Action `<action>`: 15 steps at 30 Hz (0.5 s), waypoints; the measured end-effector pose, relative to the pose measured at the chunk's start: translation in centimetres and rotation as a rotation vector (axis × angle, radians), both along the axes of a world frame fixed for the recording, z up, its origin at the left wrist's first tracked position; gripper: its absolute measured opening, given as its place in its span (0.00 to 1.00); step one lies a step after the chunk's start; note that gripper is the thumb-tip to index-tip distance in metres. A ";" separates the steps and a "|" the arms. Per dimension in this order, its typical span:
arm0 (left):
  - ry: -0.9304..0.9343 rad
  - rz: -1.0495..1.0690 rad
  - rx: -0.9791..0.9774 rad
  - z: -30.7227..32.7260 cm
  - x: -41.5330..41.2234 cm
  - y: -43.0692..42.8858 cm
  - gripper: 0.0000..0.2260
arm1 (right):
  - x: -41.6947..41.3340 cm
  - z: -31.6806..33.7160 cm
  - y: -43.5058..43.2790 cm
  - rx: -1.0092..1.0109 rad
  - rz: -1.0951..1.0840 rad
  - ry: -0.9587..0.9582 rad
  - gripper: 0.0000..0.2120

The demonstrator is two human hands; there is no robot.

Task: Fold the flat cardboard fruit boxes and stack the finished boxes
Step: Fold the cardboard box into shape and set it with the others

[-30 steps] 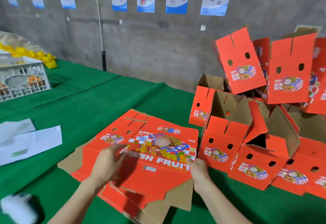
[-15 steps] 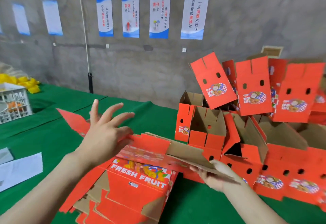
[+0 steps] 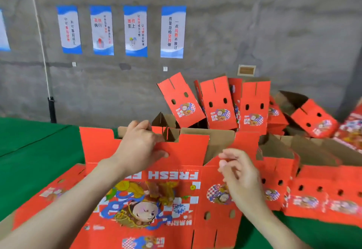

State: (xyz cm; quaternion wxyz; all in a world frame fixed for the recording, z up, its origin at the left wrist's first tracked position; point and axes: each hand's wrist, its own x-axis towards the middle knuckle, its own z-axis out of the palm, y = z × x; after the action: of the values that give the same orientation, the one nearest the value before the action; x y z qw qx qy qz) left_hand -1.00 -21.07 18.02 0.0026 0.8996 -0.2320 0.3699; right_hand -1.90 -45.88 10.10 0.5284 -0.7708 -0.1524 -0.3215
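A red cardboard fruit box (image 3: 154, 195) with an upside-down "FRESH" print stands opened in front of me on the green table (image 3: 35, 150). My left hand (image 3: 141, 146) grips the top flap of its front panel, fingers curled over the edge. My right hand (image 3: 239, 174) hovers at the box's right side panel with fingers loosely curled; I cannot tell whether it pinches the panel edge. More flat red cardboard (image 3: 51, 192) lies underneath at the left. A pile of folded red boxes (image 3: 219, 103) rises behind and to the right.
Folded boxes (image 3: 321, 195) crowd the table at the right, some tipped over. A grey concrete wall with blue-and-white posters (image 3: 135, 31) stands behind. A white pipe (image 3: 42, 41) runs down the wall at the left. Green tabletop stretches to the left.
The box has been lifted off the flat stack and turned, now upright with the print upside down. My left hand went from spread open to gripping the top flap. The view tilted upward.
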 end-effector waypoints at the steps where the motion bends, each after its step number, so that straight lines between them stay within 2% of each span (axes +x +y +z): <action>1: 0.005 -0.027 0.004 -0.3 -0.2 -1.7 0.12 | -0.2 0.1 -0.5 -0.137 -0.026 0.022 0.11; 4: 0.028 -0.129 0.039 -1.6 -0.9 -6.0 0.14 | -0.2 0.3 -2.7 -0.299 -0.080 0.173 0.16; 6: 0.039 -0.144 0.003 -2.6 -0.9 -8.1 0.14 | -0.3 0.5 -4.8 -0.404 -0.051 0.326 0.15; 8: 0.036 -0.144 -0.049 -3.3 -0.6 -9.8 0.13 | -0.8 0.4 -6.7 -0.452 0.067 0.436 0.11; 13: 0.256 -0.074 -0.088 -2.9 -0.5 -13.0 0.15 | -1.6 0.2 -11.0 -0.440 0.146 0.471 0.13; 15: 0.292 -0.076 -0.090 -1.7 0.0 -12.3 0.11 | -1.8 0.0 -13.0 -0.474 0.158 0.497 0.14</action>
State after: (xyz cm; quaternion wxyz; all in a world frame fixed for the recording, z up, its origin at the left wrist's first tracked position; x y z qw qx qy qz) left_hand -1.02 -33.36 16.30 0.0904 0.9334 -0.2462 0.2450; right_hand -3.72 -58.88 10.15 0.3789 -0.9126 -0.1487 -0.0377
